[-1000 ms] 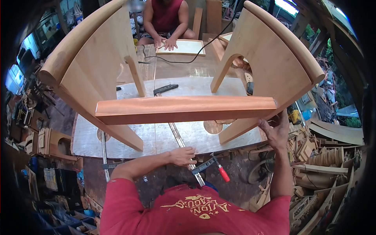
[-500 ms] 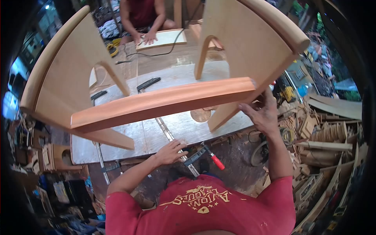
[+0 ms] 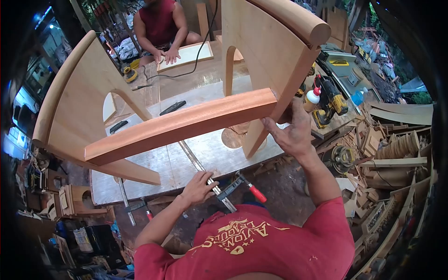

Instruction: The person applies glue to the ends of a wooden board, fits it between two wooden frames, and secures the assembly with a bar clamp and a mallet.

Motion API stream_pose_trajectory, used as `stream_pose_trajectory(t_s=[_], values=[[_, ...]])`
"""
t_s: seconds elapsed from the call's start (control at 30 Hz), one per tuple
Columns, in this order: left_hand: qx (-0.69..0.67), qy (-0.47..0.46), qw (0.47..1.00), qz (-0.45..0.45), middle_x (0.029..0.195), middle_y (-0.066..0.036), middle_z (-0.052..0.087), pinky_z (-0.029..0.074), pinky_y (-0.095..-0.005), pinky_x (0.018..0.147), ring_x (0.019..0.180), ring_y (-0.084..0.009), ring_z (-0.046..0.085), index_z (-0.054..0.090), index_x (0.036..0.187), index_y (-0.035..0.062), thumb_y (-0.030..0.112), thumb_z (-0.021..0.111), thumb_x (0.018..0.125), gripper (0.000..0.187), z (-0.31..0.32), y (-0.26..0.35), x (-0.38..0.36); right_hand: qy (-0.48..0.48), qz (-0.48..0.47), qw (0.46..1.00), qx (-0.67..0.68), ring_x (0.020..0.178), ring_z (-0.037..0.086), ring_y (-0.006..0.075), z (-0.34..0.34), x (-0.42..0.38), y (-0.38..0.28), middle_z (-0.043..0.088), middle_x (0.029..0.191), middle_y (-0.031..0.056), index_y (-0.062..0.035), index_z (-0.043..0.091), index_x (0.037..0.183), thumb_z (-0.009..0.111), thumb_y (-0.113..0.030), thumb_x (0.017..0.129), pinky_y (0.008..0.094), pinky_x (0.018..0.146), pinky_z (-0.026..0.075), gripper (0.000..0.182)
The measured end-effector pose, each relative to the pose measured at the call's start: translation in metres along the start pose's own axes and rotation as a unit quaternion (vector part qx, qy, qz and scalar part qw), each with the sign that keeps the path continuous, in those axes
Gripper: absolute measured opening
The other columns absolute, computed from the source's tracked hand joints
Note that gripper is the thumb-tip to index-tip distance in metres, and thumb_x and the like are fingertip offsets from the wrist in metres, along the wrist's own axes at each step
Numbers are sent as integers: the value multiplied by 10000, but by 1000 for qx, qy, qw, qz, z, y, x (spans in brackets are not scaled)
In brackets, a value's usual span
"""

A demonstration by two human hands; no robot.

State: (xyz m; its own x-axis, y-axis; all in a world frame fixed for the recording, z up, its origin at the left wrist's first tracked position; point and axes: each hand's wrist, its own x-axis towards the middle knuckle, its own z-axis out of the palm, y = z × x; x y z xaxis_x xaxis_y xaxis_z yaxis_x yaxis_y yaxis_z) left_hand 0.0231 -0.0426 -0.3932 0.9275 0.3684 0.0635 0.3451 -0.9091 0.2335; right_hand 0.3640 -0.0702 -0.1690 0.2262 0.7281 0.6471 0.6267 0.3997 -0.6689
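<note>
A wooden furniture frame stands on the bench: two pale curved side panels, left (image 3: 81, 102) and right (image 3: 266, 51), joined by a reddish crossbar (image 3: 182, 125). My right hand (image 3: 289, 133) grips the front edge of the right panel just below the crossbar's end. My left hand (image 3: 198, 186) rests on the metal bar of a long clamp (image 3: 205, 175) at the bench's front edge, beside its red handle (image 3: 254, 192). The bench top (image 3: 163, 163) is a pale board with round holes.
Another person in a sleeveless red top (image 3: 161, 28) sits at the far end, hands on a framed panel (image 3: 186, 56). A yellow drill (image 3: 329, 105) and glue bottle (image 3: 312, 99) lie at right. Wood offcuts pile right; a second clamp (image 3: 126, 200) hangs front left.
The view has swung and the frame now sits further left and tilted. My right hand has slid up the right panel's edge toward the crossbar. My left hand stays on the clamp bar.
</note>
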Motion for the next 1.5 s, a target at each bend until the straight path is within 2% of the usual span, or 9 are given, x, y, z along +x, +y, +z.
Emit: stream_pose_trajectory(t_s=[0.33, 0.43, 0.63, 0.7, 0.8, 0.97, 1.17, 1.37, 1.5], values=[[-29, -3, 996, -88, 1396, -230, 422, 342, -486, 1096, 1274, -421, 398, 560, 1332, 76, 377, 710, 831, 603, -16, 15, -1, 63, -8, 994, -88, 627, 630, 285, 9, -4, -13, 597, 768, 151, 17, 586, 966, 809, -214, 764, 394, 567, 492, 379], [-124, 78, 979, -143, 1379, -239, 437, 351, -485, 1092, 1271, -416, 404, 532, 1349, 39, 353, 742, 821, 649, -28, 26, 19, 70, -18, 994, -83, 603, 614, 279, 8, -1, -11, 592, 755, 146, 12, 591, 945, 808, -218, 767, 394, 558, 480, 363], [-497, 403, 764, -79, 1313, -178, 544, 419, -404, 1053, 1228, -279, 538, 464, 1377, 2, 175, 772, 830, 651, -131, 72, 145, 74, -37, 989, -124, 607, 605, 236, 11, -2, -11, 603, 747, 123, 3, 598, 959, 801, -201, 781, 357, 556, 475, 338], [-579, 421, 698, 9, 1306, -142, 553, 411, -383, 1057, 1230, -244, 535, 457, 1369, -2, 187, 786, 836, 654, -158, 86, 181, 64, -79, 982, -162, 613, 627, 154, 11, -2, -7, 643, 751, 94, 4, 597, 1029, 781, -139, 806, 282, 553, 490, 322], [-591, 437, 677, 10, 1288, -122, 570, 425, -360, 1031, 1192, -229, 555, 493, 1332, -7, 170, 791, 843, 600, -169, 94, 209, 99, -113, 984, -95, 637, 589, 301, 19, 2, -10, 561, 733, 125, -19, 609, 899, 820, -225, 755, 413, 580, 456, 328], [-638, 500, 585, -18, 1049, -66, 690, 487, -308, 916, 993, -152, 631, 660, 1138, -18, 162, 826, 827, 396, -178, 101, 221, 75, -48, 991, -102, 581, 596, 273, 17, -1, -21, 562, 734, 133, -8, 607, 896, 802, -184, 758, 385, 530, 470, 297], [-600, 464, 652, -27, 1111, -96, 650, 500, -338, 930, 1051, -187, 623, 584, 1204, -27, 115, 784, 860, 423, -181, 96, 216, 59, -51, 993, -85, 568, 608, 267, 13, 0, -19, 562, 732, 141, -2, 593, 916, 793, -170, 766, 390, 525, 478, 301], [-657, 443, 610, 23, 1130, -92, 684, 504, -289, 913, 1040, -147, 628, 636, 1191, -25, 113, 775, 870, 375, -186, 101, 214, 21, -71, 992, -105, 610, 640, 238, 8, 2, -15, 606, 791, 136, 8, 577, 1066, 776, -142, 801, 335, 536, 502, 364], [-601, 447, 662, 13, 1144, -95, 683, 502, -287, 917, 1054, -143, 623, 618, 1219, -33, 132, 763, 884, 401, -180, 95, 217, 7, -61, 993, -104, 608, 638, 247, 6, 1, -16, 608, 794, 141, 6, 578, 1074, 779, -152, 801, 337, 541, 505, 374]])
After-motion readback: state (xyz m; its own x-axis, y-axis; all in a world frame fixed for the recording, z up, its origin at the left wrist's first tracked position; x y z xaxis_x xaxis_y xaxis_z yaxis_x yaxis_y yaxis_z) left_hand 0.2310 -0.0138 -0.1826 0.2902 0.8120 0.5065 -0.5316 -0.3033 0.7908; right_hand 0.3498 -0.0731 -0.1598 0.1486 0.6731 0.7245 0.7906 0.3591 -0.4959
